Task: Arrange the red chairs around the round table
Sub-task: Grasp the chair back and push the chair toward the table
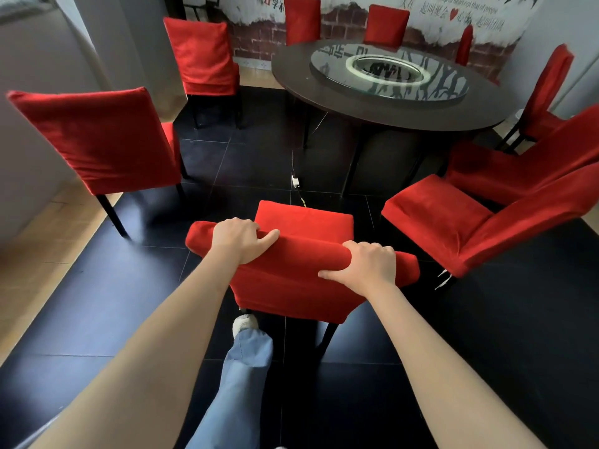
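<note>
Here the nearest red chair (301, 254) stands on the dark floor short of the round counter (382, 102), its seat pointing toward it and its backrest top running left to right. The left hand (240, 236) and right hand (366, 264) both curl over that top edge, gripping it.

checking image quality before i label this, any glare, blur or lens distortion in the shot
Head view: the glass turntable on the round table mirrors the wall lettering; wide-angle bending stretches both forearms and tilts the chair at the left edge; the left hand, the right hand and the held chair are sharp; the dark floor tiles show soft sheen.
</note>
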### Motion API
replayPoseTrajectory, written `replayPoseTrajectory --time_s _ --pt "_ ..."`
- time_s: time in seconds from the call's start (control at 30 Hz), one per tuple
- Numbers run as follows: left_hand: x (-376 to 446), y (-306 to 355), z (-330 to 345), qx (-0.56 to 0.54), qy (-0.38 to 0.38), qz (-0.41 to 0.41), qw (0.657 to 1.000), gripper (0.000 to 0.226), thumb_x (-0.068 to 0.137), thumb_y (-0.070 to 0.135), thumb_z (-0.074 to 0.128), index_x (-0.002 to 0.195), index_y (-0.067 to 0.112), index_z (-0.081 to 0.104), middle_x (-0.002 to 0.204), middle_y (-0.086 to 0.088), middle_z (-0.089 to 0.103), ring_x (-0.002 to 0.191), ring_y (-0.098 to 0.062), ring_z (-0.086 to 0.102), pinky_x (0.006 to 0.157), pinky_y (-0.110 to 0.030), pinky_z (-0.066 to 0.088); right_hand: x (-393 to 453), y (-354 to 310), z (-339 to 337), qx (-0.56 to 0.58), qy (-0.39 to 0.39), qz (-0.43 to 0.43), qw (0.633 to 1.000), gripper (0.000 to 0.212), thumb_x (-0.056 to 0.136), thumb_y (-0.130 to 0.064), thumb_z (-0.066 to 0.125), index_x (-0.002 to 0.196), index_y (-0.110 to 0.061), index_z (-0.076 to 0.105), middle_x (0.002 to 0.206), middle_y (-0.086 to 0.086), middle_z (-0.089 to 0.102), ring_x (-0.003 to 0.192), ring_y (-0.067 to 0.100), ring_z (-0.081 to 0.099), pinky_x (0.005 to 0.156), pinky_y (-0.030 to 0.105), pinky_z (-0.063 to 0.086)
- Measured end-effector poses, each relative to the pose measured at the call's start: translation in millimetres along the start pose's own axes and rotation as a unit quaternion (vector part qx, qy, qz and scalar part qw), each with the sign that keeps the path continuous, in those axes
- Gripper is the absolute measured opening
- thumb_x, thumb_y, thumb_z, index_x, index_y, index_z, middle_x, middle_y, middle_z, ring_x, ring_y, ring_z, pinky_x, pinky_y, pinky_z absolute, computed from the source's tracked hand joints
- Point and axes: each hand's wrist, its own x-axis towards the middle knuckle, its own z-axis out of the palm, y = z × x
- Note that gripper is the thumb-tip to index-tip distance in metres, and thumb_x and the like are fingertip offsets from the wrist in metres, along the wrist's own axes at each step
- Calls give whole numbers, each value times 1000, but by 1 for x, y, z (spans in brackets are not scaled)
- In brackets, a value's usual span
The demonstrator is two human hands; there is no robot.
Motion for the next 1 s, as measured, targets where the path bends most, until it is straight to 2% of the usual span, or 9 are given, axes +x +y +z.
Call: replayPoseTrajectory --time_s 0.2,0.33,0.5,0.63,0.73,0.83,1.0 --pt "15 -4 -3 22 12 -7 1000 76 87 73 20 117 20 67 90 -2 69 83 -23 62 50 -28 28 19 -1 3 12 22 -18 1000 94 50 -101 24 98 -30 63 80 -6 65 79 19 62 72 33 40" --pt "44 -10 -3 35 21 -13 999 77 85 72 19 108 19 69 88 -3 68 83 -24 62 54 -30 31 45 -4 5 18 27 -23 999 90 53 -100 28 92 -27 63 73 -7 62 72 18 61 67 32 41" --pt "84 -21 0 25 29 -19 999 78 85 72 18 115 20 67 94 -4 69 87 -24 63 56 -29 33 83 -9 8 13 21 -23 999 87 54 -100 32 90 -26 62 64 -9 49 67 18 58 63 30 38" --pt "117 -24 0 14 27 -27 999 71 90 69 21 132 26 58 109 -4 70 97 -24 64 61 -30 35 119 -9 11 19 18 -19 999 88 55 -99 33 92 -25 62 66 -7 51 70 18 60 67 31 45" --pt "142 -28 5 4 42 -23 999 68 89 69 22 128 29 61 111 -2 70 100 -23 64 70 -31 37 144 -9 15 19 24 -16 999 91 53 -100 28 93 -25 62 66 -7 51 69 19 61 67 31 45" --pt "161 -27 8 7 38 -14 999 69 86 70 20 124 31 63 109 -1 71 101 -22 63 82 -34 38 160 -4 17 12 16 -14 1000 96 50 -100 21 95 -25 61 67 -7 54 68 18 59 63 31 40" --pt "187 -32 9 2 40 -5 999 70 85 70 19 123 31 63 107 -2 72 101 -22 63 86 -35 38 183 -7 17 0 6 -3 1000 93 50 -100 21 91 -25 58 65 -7 47 68 19 59 62 31 35"
